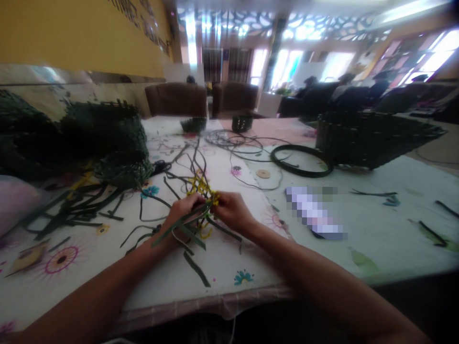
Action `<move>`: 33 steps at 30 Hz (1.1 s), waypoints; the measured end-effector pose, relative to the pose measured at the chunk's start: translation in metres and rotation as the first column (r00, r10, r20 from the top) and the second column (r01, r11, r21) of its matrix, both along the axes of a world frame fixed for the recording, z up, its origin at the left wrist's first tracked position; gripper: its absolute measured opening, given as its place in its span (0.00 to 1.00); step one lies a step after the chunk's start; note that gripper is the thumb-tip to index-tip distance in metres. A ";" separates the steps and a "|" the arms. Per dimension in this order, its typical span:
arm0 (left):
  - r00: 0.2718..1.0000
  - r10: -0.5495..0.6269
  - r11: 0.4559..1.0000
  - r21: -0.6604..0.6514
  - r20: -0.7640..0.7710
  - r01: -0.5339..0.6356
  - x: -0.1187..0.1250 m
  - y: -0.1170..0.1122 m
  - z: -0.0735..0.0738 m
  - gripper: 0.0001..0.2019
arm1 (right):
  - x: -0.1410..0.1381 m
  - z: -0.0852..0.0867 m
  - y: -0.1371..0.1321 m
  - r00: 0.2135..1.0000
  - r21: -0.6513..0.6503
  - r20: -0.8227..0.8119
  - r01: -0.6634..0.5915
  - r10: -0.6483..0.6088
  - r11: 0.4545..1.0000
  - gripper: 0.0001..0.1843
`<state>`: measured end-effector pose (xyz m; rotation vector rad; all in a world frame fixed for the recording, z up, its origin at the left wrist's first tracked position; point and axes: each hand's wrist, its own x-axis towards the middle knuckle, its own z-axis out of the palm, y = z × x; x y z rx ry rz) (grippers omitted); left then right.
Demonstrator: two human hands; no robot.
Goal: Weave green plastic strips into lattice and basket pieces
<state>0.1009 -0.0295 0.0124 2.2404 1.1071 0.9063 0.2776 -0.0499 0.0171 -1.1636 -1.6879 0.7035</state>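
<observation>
A small woven piece [201, 187] of yellow and dark green strips lies on the flowered tablecloth [229, 267] in front of me. My left hand [184, 210] is closed on its near edge, with loose green strips [186, 228] trailing under the fingers. My right hand [233, 210] pinches the piece from the right side, fingers pressed together on the strips. Both hands touch the weave and almost meet.
Dark green woven baskets [107, 138] are heaped at the left with loose strips [79, 205] spilling out. Another basket [369, 136] stands at the right behind a black ring [301, 161] and wire coils [233, 141]. Brown chairs [177, 99] and seated people are beyond the table.
</observation>
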 end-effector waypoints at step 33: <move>0.945 0.017 0.956 -0.281 0.328 0.080 -0.001 0.006 0.001 0.12 | 0.006 -0.014 0.011 0.678 -0.292 -0.694 -0.572 0.242 0.766 0.12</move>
